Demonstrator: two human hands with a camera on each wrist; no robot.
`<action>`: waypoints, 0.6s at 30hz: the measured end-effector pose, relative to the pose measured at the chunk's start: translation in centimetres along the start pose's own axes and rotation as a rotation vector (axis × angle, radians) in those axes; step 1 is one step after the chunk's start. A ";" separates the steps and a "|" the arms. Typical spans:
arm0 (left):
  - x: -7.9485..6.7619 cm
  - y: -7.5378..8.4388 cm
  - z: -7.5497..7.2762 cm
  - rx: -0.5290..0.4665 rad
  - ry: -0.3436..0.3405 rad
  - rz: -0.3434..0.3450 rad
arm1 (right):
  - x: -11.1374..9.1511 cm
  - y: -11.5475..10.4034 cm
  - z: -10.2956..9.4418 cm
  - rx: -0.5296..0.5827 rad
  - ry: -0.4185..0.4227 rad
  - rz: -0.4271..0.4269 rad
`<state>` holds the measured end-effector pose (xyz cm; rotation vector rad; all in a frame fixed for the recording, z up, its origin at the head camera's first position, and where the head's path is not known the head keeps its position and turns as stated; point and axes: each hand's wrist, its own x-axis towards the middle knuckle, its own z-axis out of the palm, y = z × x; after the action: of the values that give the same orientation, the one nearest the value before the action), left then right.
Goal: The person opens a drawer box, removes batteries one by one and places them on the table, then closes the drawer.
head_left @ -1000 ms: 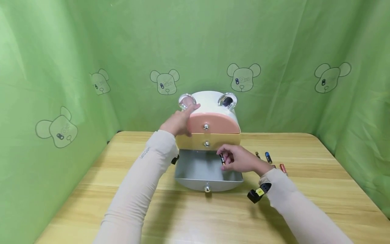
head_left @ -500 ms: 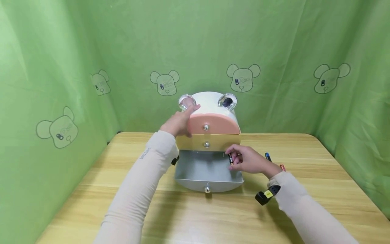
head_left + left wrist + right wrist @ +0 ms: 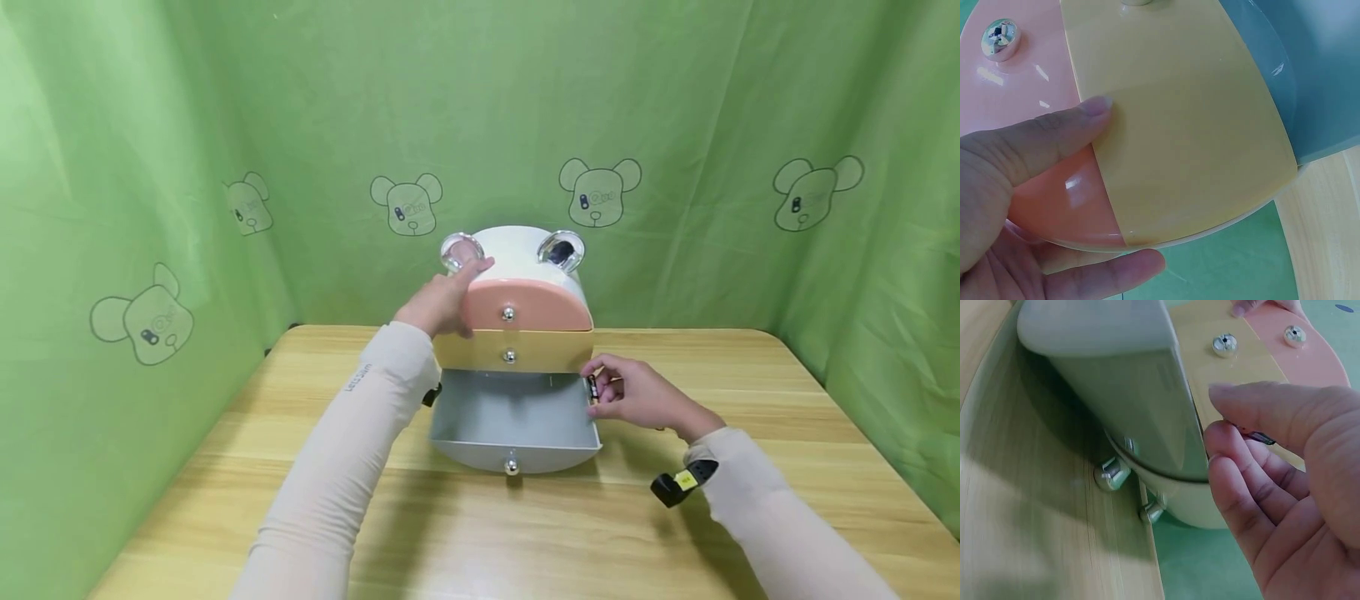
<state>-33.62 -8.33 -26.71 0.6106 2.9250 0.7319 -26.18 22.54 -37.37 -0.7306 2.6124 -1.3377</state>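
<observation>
A small drawer cabinet [image 3: 517,250] with a white top, frog-like silver-rimmed eyes and round knobs stands on the table. Its pink drawer [image 3: 547,304] and yellow drawer [image 3: 551,350] are pushed in, while the grey bottom drawer [image 3: 540,458] is pulled out. My left hand [image 3: 438,304] holds the cabinet's left side; in the left wrist view the thumb [image 3: 1088,112] lies on the front face. Between thumb and fingers my right hand [image 3: 637,396] pinches a small dark battery [image 3: 593,388] at the grey drawer's right edge. In the right wrist view the fingers mostly hide the battery [image 3: 1259,435].
The wooden table [image 3: 787,467] extends on both sides of the cabinet. Green curtains [image 3: 675,83] with bear-head prints enclose the back and sides. A black wrist camera [image 3: 672,490] hangs under the right wrist. Something small shows beneath that wrist, too hidden to identify.
My right hand has moved right with the battery, from over the grey drawer to its right edge. It now covers the loose batteries seen earlier on the table. My left hand stays put.
</observation>
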 end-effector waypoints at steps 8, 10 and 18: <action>-0.2 -0.2 0.3 0.005 -0.002 -0.006 | -0.9 1.2 -0.9 -0.003 0.015 0.015; -0.1 -0.3 0.3 0.010 0.003 -0.004 | -1.1 1.7 -1.3 -0.014 0.020 0.020; 0.1 -0.1 0.2 0.010 0.011 0.002 | -1.7 3.4 -2.6 -0.034 0.056 0.101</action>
<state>-33.77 -8.32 -26.93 0.6130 2.9398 0.7236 -26.74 26.91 -38.72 -0.5650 2.6827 -1.3070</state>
